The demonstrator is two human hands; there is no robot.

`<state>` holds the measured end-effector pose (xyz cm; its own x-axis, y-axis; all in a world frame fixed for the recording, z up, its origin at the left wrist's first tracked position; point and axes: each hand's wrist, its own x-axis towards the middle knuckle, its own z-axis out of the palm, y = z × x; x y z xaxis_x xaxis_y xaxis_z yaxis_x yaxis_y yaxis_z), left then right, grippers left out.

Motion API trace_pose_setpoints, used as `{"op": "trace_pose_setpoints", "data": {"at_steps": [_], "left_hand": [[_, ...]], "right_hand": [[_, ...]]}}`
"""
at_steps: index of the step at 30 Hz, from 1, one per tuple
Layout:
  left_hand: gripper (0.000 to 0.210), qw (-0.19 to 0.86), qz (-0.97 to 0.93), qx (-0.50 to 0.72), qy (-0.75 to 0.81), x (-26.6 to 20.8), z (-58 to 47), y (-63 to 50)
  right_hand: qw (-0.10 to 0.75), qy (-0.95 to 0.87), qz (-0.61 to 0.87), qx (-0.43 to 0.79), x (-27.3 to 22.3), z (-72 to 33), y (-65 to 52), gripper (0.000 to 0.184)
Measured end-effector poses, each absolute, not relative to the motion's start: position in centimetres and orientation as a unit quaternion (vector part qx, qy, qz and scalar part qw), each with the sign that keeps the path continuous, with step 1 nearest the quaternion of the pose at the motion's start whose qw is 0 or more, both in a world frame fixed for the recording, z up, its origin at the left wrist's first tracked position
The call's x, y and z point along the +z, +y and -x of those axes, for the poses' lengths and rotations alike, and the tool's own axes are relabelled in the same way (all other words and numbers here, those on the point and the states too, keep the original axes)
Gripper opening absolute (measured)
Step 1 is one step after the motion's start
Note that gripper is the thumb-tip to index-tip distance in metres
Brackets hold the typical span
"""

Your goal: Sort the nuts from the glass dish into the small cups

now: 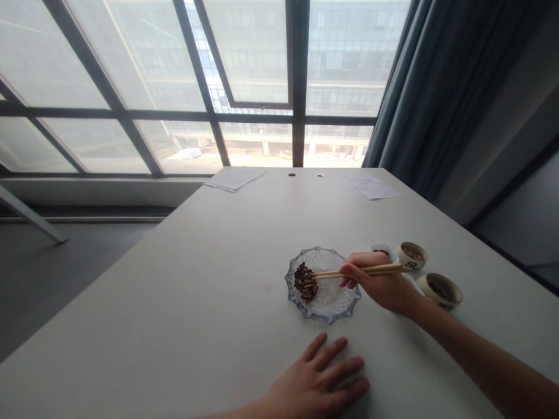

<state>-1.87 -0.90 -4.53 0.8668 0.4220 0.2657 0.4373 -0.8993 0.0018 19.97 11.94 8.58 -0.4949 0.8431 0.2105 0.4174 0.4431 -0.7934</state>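
Observation:
My right hand (371, 279) is closed around a pair of wooden chopsticks (379, 269), which point left over a clear glass plate (332, 314) with a scalloped rim. The chopstick tips reach a heap of small, dark brown, elongated pieces (305, 283) on the plate's left side. Whether a piece is pinched between the tips, I cannot tell. My left hand (314, 378) lies flat on the white table just in front of the plate, fingers spread and holding nothing.
Right of the plate stand two cream cups, a far one (411, 256) and a nearer one (440, 289), both with contents. A small white dish (384, 251), partly hidden by my hand, holds something dark. Papers (236, 178) and a sheet (374, 186) lie at the table's far end.

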Motion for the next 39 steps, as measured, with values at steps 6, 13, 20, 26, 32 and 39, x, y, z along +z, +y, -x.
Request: {"op": "trace_pose_setpoints", "data": {"at_steps": [6, 13, 20, 26, 32, 39], "left_hand": [[0.047, 0.025, 0.966, -0.124, -0.224, -4.5, 1.9, -0.9], [0.046, 0.033, 0.965, -0.129, -0.226, -4.4, 1.8, -0.9], [0.044, 0.049, 0.963, -0.137, -0.225, -4.4, 1.9, -0.9], [0.044, 0.065, 0.959, -0.151, -0.231, -4.9, 1.7, -1.0], [0.043, 0.052, 0.96, -0.147, -0.232, -4.8, 1.8, -1.0], [0.045, 0.03, 0.964, -0.134, -0.227, -4.4, 1.9, -0.9]], "right_hand": [[0.329, -0.763, 0.416, 0.369, 8.1, -19.9, 11.5, 0.045], [0.341, -0.75, 0.421, 0.379, 7.8, -20.0, 11.4, 0.043], [0.339, -0.75, 0.416, 0.387, 7.7, -19.7, 11.4, 0.041], [0.333, -0.761, 0.402, 0.386, 8.0, -19.4, 11.3, 0.04], [0.334, -0.765, 0.396, 0.382, 7.8, -19.3, 11.3, 0.038], [0.333, -0.757, 0.395, 0.401, 7.4, -19.2, 11.3, 0.04]]}}
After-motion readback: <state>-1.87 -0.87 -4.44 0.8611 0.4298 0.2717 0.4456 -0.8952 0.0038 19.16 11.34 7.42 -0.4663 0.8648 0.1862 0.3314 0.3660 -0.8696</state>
